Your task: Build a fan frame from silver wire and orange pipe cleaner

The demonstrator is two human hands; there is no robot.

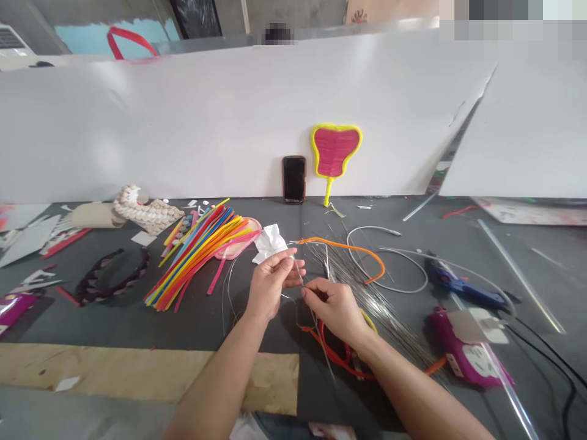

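Over wire bundle [380, 302], L hand [270, 282] & R hand [334, 307] both pinch thin wire [299, 273], fingertips clamped on it.

Phone [294, 178], pink fan [336, 150], glue gun [461, 288]

Left hand [269, 282] and right hand [334, 305] pinch thin silver wire [298, 269] between fingertips. White paper scrap [270, 241] just beyond left fingers. Orange pipe cleaner [353, 249] curves beyond right fingers. Wire bundle [367, 293] beneath.
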